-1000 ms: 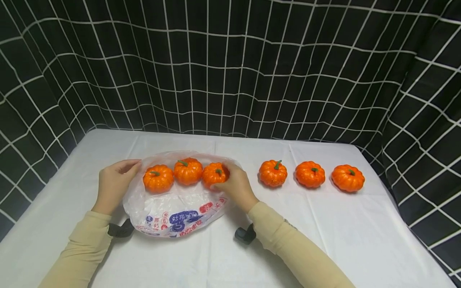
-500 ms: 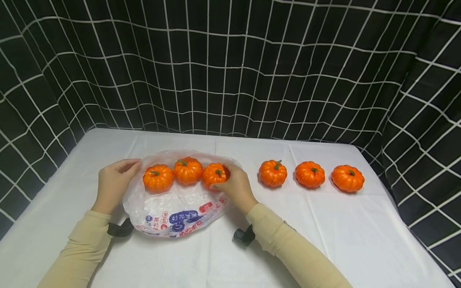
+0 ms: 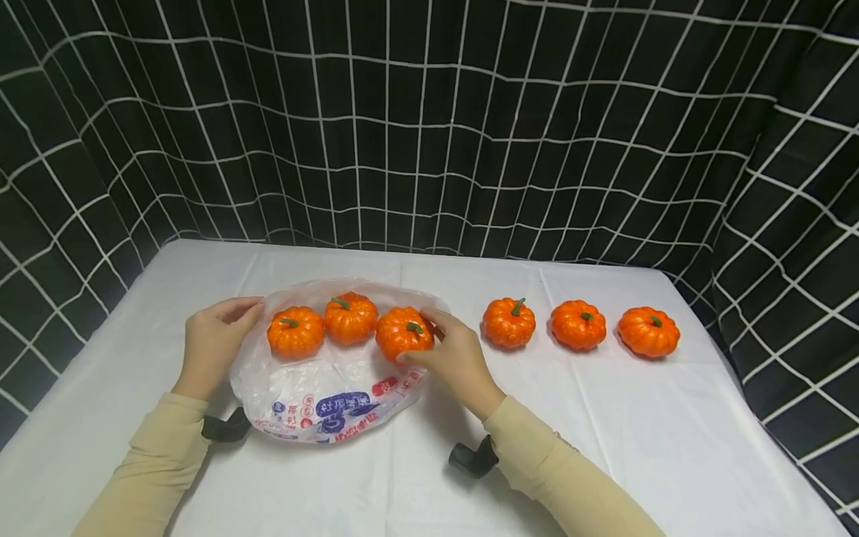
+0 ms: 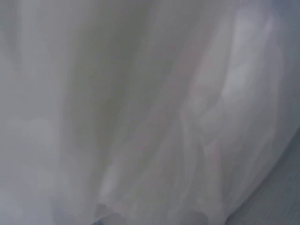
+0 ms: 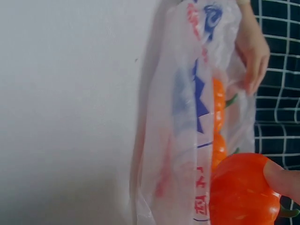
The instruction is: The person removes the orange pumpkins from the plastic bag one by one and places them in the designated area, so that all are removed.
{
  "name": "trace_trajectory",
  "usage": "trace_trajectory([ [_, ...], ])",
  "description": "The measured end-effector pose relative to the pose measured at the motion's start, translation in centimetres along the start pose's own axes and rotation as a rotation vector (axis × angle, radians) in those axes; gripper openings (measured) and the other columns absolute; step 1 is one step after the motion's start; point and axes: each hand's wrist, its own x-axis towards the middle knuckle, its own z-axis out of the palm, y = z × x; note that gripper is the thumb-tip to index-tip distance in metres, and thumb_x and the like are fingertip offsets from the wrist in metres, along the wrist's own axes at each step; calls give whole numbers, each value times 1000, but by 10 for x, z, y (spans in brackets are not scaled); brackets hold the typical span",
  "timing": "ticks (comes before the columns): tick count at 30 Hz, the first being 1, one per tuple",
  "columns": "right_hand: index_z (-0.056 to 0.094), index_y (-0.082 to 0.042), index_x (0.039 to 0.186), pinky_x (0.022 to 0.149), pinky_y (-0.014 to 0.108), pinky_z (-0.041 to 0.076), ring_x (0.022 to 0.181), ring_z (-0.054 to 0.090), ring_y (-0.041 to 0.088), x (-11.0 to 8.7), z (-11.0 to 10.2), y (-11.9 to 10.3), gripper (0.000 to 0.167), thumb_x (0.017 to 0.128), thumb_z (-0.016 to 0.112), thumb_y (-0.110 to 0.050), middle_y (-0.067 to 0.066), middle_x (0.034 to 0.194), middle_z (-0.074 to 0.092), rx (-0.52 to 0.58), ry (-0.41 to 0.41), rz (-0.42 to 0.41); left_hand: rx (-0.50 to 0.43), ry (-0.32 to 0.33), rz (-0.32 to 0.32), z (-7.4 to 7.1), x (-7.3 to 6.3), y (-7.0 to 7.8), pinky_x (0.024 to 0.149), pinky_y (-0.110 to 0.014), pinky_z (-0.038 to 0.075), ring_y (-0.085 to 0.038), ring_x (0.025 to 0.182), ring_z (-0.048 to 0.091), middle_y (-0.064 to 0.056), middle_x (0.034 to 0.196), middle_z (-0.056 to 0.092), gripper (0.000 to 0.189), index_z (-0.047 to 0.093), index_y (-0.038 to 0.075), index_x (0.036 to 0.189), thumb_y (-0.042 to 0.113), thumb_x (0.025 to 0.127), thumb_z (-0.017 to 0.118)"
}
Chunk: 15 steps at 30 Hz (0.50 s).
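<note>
A translucent plastic bag [image 3: 322, 377] with red and blue print lies wide-mouthed on the table. Two small orange pumpkins with green stems, the left pumpkin [image 3: 295, 333] and the middle pumpkin [image 3: 351, 318], rest in it. My right hand [image 3: 459, 358] grips a third pumpkin [image 3: 405, 334] at the bag's right side, thumb on the near side and fingers behind. In the right wrist view that held pumpkin [image 5: 243, 190] shows close up, under the thumb. At the bag's left rim my left hand [image 3: 216, 339] pinches the plastic. Blurred plastic [image 4: 154, 112] fills the left wrist view.
To the right of the bag stand three more pumpkins in a row: a near one [image 3: 508, 323], a middle one [image 3: 578, 325] and a far-right one [image 3: 648, 332]. A white cloth [image 3: 349, 492] covers the table. Black curtain [image 3: 416, 134] with white grid lines hangs behind and beside it.
My right hand has drawn back a little toward the right and lower in the view, and the gripped pumpkin has come with it, looking larger and higher. The left hand stays put.
</note>
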Motion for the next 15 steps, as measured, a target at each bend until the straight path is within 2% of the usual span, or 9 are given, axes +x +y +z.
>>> trace_trajectory([
  [6,55,2,138,111,43,45,136,53,33,-13,-13,-3,73,73,86,-7,18,143,57,41,6,15,2,1,9,1,0,1,101,-50,52,-38,117,64,-21,121,70,32,70,0,118,23,98,62],
  [15,57,4,135,110,43,45,135,52,33,-34,-36,2,70,72,87,-6,19,140,59,75,15,-15,6,-5,10,1,-1,1,100,-51,52,-38,116,64,-22,119,70,31,70,0,118,23,98,62],
])
